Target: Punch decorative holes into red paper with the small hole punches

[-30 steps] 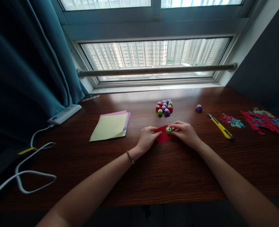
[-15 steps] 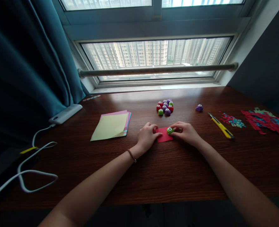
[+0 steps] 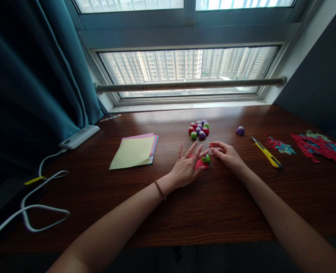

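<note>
A small green craft punch (image 3: 205, 159) with a white top sits at the right part of a piece of red paper (image 3: 200, 163). Over that paper spreads my left hand (image 3: 186, 166), fingers fanned apart, hiding most of the sheet; its fingertips reach the punch, though whether they touch it I cannot tell. Just right of the punch, my right hand (image 3: 225, 154) hovers with thumb and fingers slightly parted and nothing between them. Behind both hands stands a cluster of several red, purple and green craft punches (image 3: 198, 129).
To the left lies a stack of coloured paper (image 3: 132, 152), yellow on top. At right are a lone purple punch (image 3: 240, 131), a yellow utility knife (image 3: 267, 152), tiny paper cut-outs (image 3: 280, 145) and a heap of paper scraps (image 3: 318, 148). A white power strip (image 3: 79, 137) with its cable is far left.
My right hand has let go of the green punch and moved slightly right. My left hand has released its pinch on the red paper's edge and spread out over the paper.
</note>
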{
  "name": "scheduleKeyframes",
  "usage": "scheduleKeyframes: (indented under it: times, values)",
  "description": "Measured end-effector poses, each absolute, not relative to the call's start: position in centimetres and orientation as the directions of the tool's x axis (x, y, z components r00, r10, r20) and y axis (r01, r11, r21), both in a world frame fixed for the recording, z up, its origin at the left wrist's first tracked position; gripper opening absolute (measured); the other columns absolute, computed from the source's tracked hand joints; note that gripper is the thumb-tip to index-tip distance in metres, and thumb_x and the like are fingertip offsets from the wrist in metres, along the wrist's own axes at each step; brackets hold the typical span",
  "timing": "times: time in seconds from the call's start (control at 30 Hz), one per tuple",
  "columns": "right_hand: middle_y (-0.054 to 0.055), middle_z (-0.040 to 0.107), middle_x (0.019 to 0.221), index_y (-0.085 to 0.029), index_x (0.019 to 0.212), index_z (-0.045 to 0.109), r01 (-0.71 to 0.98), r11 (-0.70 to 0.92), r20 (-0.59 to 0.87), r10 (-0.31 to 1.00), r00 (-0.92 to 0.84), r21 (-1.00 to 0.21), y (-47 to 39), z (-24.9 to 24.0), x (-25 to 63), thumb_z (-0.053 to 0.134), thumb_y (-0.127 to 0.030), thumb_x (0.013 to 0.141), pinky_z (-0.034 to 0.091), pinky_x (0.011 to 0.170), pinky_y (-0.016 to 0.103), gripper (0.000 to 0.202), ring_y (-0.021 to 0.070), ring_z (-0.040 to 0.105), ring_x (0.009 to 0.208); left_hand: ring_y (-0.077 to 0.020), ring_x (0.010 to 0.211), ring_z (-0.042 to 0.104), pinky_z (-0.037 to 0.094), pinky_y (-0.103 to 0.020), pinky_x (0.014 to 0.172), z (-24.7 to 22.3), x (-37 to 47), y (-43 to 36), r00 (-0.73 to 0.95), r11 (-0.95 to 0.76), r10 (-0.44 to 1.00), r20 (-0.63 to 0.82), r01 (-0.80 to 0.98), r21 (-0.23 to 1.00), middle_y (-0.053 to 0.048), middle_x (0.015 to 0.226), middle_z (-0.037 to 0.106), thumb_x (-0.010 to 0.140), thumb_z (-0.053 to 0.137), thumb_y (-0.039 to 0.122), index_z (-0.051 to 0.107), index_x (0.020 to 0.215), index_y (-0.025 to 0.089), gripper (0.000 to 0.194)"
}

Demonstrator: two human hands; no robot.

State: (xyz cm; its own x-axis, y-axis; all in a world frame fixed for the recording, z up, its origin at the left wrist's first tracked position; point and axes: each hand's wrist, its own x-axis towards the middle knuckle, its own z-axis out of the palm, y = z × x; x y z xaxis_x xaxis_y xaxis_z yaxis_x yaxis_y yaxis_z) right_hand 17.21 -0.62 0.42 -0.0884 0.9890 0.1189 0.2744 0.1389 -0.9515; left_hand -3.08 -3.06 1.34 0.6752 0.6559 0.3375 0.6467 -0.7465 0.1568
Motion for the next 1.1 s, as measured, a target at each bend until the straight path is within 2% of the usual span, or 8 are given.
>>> scheduleKeyframes:
  times: [0.13, 0.23, 0.37, 0.5, 0.6, 0.8, 1.1]
  values:
    - [0.008, 0.063, 0.095, -0.015, 0.098, 0.059, 0.335, 0.154, 0.178, 0.983, 0.042, -0.93, -0.6, 0.0, 16.8, 0.053, -0.04, 0.077, 0.047, 0.071, 0.03, 0.033, 0.0186, 0.059, 0.08, -0.0172, 0.134, 0.005, -0.015, -0.051, 0.103, 1.3, -3.1, -3.0, 0.682, -0.751, 0.65, 0.335, 0.644, 0.147, -0.006, 0.14, 0.03, 0.091, 0.025, 0.043, 0.015, 0.139, 0.018, 0.054]
    - [0.007, 0.063, 0.093, -0.015, 0.093, 0.06, 0.464, 0.183, 0.275, 0.951, 0.139, -0.867, -0.3, -0.1, 15.8, 0.047, -0.033, 0.081, 0.045, 0.073, 0.03, 0.025, 0.0174, 0.059, 0.079, -0.0174, 0.134, 0.006, -0.016, -0.051, 0.102, 1.4, -3.0, -3.1, 0.673, -0.748, 0.652, 0.348, 0.647, 0.15, -0.004, 0.135, 0.038, 0.092, 0.026, 0.042, 0.024, 0.136, 0.021, 0.049]
    - [0.007, 0.061, 0.096, -0.015, 0.095, 0.059, 0.721, 0.122, 0.335, 0.929, 0.159, -0.682, 1.1, 0.9, 13.4, 0.04, -0.021, 0.083, 0.041, 0.079, 0.03, 0.023, 0.0188, 0.056, 0.086, -0.0178, 0.134, 0.009, -0.016, -0.049, 0.103, 1.6, -2.9, -3.3, 0.67, -0.749, 0.653, 0.353, 0.641, 0.168, -0.003, 0.126, 0.048, 0.092, 0.027, 0.04, 0.034, 0.13, 0.022, 0.043]
    - [0.012, 0.058, 0.101, -0.014, 0.102, 0.055, 0.889, -0.106, 0.212, 0.952, 0.219, -0.445, 2.2, 2.3, 11.2, 0.037, -0.019, 0.083, 0.039, 0.08, 0.037, 0.026, 0.0272, 0.05, 0.095, -0.0188, 0.133, 0.016, -0.019, -0.051, 0.101, 1.5, -3.0, -3.3, 0.669, -0.752, 0.65, 0.361, 0.636, 0.175, -0.007, 0.123, 0.051, 0.091, 0.03, 0.041, 0.039, 0.124, 0.016, 0.042]
    - [0.013, 0.056, 0.103, -0.015, 0.103, 0.053, 0.924, -0.188, 0.165, 0.953, 0.253, -0.333, 2.0, 2.6, 10.5, 0.036, -0.017, 0.082, 0.038, 0.079, 0.04, 0.026, 0.0303, 0.047, 0.099, -0.019, 0.13, 0.023, -0.02, -0.053, 0.1, 1.4, -3.0, -3.3, 0.664, -0.747, 0.655, 0.36, 0.64, 0.179, -0.01, 0.121, 0.053, 0.09, 0.032, 0.041, 0.039, 0.123, 0.015, 0.042]
    - [0.015, 0.054, 0.104, -0.015, 0.102, 0.052, 0.96, -0.204, 0.143, 0.962, 0.232, -0.191, 1.1, 2.8, 10.5, 0.048, -0.023, 0.079, 0.036, 0.079, 0.042, 0.025, 0.0318, 0.044, 0.099, -0.0195, 0.129, 0.027, -0.018, -0.053, 0.1, 1.4, -2.8, -3.6, 0.664, -0.737, 0.669, 0.335, 0.652, 0.179, -0.013, 0.124, 0.05, 0.089, 0.037, 0.041, 0.038, 0.122, 0.015, 0.042]
    - [0.015, 0.054, 0.103, -0.014, 0.102, 0.053, 0.973, -0.187, 0.129, 0.97, 0.204, -0.136, 1.1, 3.2, 10.3, 0.049, -0.022, 0.078, 0.037, 0.076, 0.042, 0.026, 0.0317, 0.046, 0.097, -0.0177, 0.13, 0.024, -0.015, -0.051, 0.102, 1.4, -2.8, -3.7, 0.665, -0.733, 0.676, 0.319, 0.653, 0.192, -0.013, 0.127, 0.046, 0.088, 0.038, 0.042, 0.034, 0.126, 0.014, 0.048]
